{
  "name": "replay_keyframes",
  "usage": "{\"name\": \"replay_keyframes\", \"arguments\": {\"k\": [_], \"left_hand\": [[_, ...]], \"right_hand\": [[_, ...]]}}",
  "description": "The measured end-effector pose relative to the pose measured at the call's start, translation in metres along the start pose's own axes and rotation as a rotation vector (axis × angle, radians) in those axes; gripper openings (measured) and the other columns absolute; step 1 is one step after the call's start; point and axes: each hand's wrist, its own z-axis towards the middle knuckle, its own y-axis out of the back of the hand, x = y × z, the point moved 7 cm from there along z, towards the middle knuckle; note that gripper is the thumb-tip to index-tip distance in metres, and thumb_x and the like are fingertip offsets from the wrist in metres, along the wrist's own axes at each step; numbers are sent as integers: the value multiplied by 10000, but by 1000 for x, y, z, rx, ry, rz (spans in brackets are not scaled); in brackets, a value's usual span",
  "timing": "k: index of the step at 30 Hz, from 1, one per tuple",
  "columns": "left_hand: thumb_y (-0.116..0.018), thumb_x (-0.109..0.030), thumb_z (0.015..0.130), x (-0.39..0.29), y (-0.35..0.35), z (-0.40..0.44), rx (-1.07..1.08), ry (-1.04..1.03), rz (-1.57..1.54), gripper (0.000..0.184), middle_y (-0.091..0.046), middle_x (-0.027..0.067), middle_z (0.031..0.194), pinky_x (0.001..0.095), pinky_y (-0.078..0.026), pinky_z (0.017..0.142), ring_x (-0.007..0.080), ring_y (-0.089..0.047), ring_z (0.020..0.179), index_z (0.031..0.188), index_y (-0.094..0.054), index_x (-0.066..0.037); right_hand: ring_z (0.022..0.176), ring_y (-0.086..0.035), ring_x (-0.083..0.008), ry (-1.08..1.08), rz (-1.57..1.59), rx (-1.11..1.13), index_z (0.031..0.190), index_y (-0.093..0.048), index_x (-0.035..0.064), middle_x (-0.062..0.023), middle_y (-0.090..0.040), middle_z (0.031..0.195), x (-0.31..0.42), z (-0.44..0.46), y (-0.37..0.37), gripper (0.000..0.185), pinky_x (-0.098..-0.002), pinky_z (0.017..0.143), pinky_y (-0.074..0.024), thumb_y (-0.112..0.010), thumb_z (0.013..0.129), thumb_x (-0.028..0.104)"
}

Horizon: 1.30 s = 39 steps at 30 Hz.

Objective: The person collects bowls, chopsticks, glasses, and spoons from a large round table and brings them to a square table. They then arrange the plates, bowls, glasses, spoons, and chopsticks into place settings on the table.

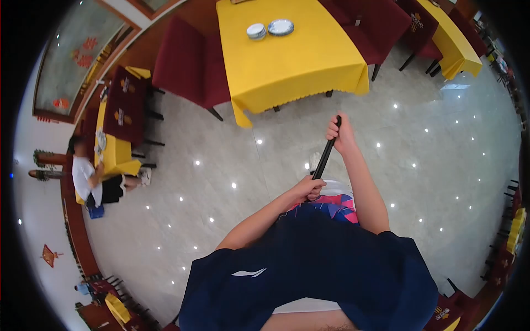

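A slim black pole [326, 154] runs between my two hands at a slant in front of my body. My right hand [343, 134] is wrapped round its upper end, farther out from me. Closer to my waist, my left hand [310, 188] grips the pole lower down. What the pole ends in cannot be made out. Below my left hand shows a patch of pink and blue patterned cloth [339, 207], with something white beside it. Grey shiny floor tiles lie around the pole.
Ahead stands a table with a yellow cloth [292, 60], holding stacked bowls [256, 31] and plates [280, 27]. Dark red chairs [185, 69] flank it. At left, a person in a white shirt [85, 176] is beside another yellow-covered table [117, 157]. More tables line the right edge.
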Motion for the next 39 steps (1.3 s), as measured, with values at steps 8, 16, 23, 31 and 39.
{"name": "replay_keyframes", "arguments": {"k": [8, 16, 23, 31, 39], "left_hand": [[-521, -147, 897, -150, 16, 75, -35, -59, -142, 352, -298, -51, 458, 250, -183, 362, 57, -267, 352, 590, -350, -152], [-529, -213, 898, -228, 74, 152, 36, 45, -335, 382, -260, -66, 459, 262, -161, 372, 71, -238, 357, 579, -320, -187], [-516, -358, 930, -314, 166, 212, -37, 68, -602, 390, -247, -68, 480, 243, -166, 374, 73, -249, 381, 625, -334, -198], [-540, -388, 932, -388, 300, 274, -63, 32, -758, 364, -280, -72, 499, 236, -210, 373, 64, -278, 400, 673, -382, -187], [-526, -308, 928, -460, 353, 303, -133, -10, -686, 318, -293, -44, 540, 238, -220, 392, 79, -277, 433, 697, -371, -156]], "right_hand": [[438, -328, -92, -12, -108, 1, 774, -435, 117, 36, -343, 550, 73, 136, -63, 323, -258, 444, -299, -510, 941, 384], [518, -582, -172, -124, -631, -61, 639, -565, 47, -77, -561, 557, 47, 217, -36, 377, -304, 492, -447, -564, 885, 333], [675, -650, -370, -160, -1775, -23, 763, -668, -38, -246, -638, 696, 40, 350, -51, 552, -448, 634, -500, -560, 792, 502], [713, -657, -363, -242, -1723, 40, 790, -664, -50, -250, -650, 733, -4, 526, -63, 561, -432, 657, -513, -544, 793, 497], [660, -646, -322, -285, -1673, -7, 771, -653, -39, -209, -647, 699, 3, 615, -78, 535, -395, 624, -507, -567, 800, 488]]}}
